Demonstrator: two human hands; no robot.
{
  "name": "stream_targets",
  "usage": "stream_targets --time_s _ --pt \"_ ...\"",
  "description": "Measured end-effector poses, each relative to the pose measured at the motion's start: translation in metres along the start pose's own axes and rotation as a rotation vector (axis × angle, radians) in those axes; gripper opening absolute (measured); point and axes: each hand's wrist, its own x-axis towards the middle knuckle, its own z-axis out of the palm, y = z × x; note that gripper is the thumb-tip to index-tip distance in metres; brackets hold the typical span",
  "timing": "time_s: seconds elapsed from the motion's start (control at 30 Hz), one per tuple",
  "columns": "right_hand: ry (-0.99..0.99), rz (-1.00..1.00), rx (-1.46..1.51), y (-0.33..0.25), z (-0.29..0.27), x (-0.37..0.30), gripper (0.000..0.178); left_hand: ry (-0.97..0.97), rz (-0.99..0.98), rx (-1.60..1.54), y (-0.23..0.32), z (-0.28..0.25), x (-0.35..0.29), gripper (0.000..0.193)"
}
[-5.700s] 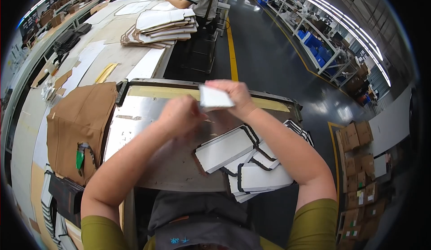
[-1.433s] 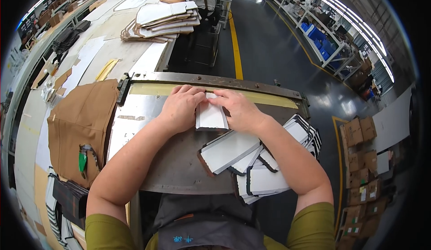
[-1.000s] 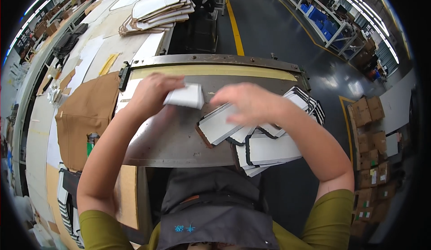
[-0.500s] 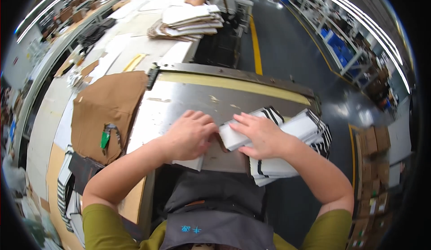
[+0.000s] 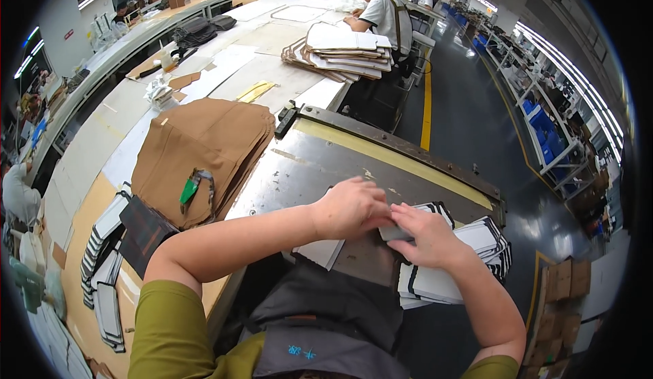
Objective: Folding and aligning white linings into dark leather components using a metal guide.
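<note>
A pale piece (image 5: 393, 232) toward the metal worktop (image 5: 316, 165)'s 5 o'clock side is pinched in the person's right hand (image 5: 433, 237), the left hand (image 5: 345, 209) curled beside it, its grip hidden, with 1 white piece (image 5: 321, 252) apart at 8 o'clock and black-edged pieces (image 5: 439, 284) piled at 5 o'clock, how many finished unclear.

The left forearm (image 5: 241, 241) crosses rightward at a gentle upward slope, its hand (image 5: 348, 209) back uppermost with fingers bent. The right forearm (image 5: 493, 304) angles up and inward; the right hand (image 5: 433, 235) points leftward, thumb lowest (fingertips close beside the left's).
</note>
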Motion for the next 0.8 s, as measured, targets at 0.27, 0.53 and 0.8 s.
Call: stream_targets --time_s 0.27,0.53,0.8 --pt "-0.089 0.457 0.377 0.005 -0.018 0.007 0.034 0.292 0.021 -0.007 0.007 0.011 0.029 0.011" --pt "0.21 0.578 0.605 0.051 0.004 0.006 0.039 -0.21 0.09 -0.05 0.003 0.043 0.032 0.017" --pt "1.141 0.83 0.109 0.148 -0.08 -0.003 0.063 -0.341 0.121 -0.109 0.021 0.044 0.039 0.038"
